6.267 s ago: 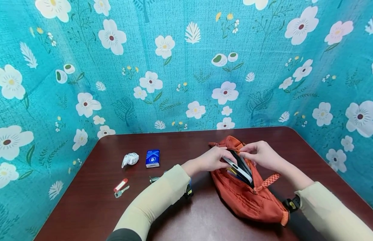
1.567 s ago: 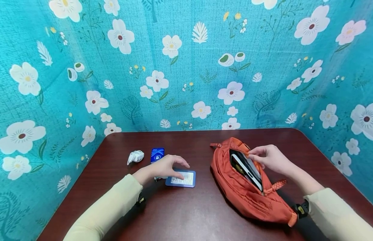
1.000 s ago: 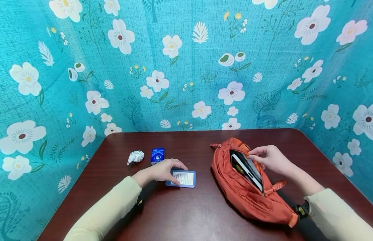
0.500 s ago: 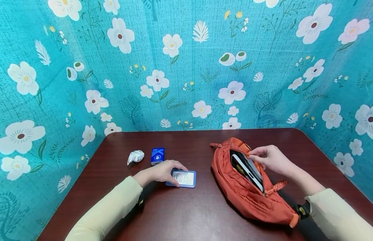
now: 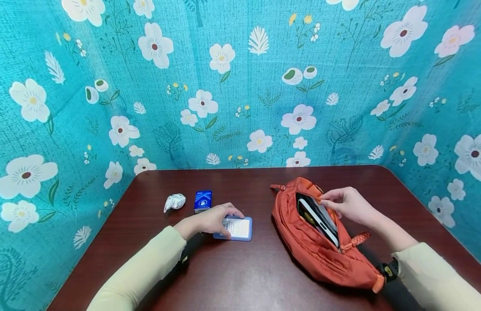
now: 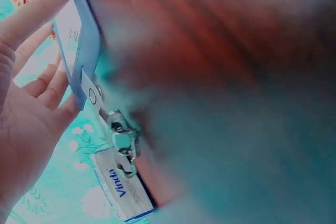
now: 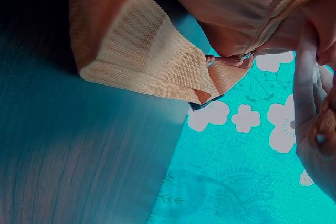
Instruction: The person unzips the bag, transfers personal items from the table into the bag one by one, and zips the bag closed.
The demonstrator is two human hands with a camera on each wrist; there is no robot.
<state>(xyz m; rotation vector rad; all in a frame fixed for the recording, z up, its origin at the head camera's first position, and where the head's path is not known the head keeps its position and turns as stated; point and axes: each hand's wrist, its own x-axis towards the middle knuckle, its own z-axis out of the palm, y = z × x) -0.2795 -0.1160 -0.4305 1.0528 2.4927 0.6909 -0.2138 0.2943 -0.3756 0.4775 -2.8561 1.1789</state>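
Note:
My left hand [image 5: 212, 220] grips a blue-framed ID card holder [image 5: 243, 229] at the table's middle, thumb on the near edge and fingers on the far one. A metal clip [image 6: 122, 137] hangs from the holder in the left wrist view. On the right lies an orange waist bag [image 5: 322, 259], its zip undone. Thumb and fingers of my right hand [image 5: 349, 205] pinch the far edge of its opening. Inside the bag a flat white-edged thing [image 5: 317, 218] and darker items show; their kinds are unclear.
A blue Vinda tissue pack [image 5: 203, 201] lies just behind my left hand. Left of it is a coiled white cable [image 5: 175, 201]. A braided zip pull [image 5: 356, 240] sticks out from the bag. A flowered teal cloth [image 5: 240, 99] hangs behind the table [image 5: 248, 276].
My left hand has left the bag opening, moved left to the card holder and closed on its edges. My right hand still holds the bag's edge. The red-tagged key is out of sight.

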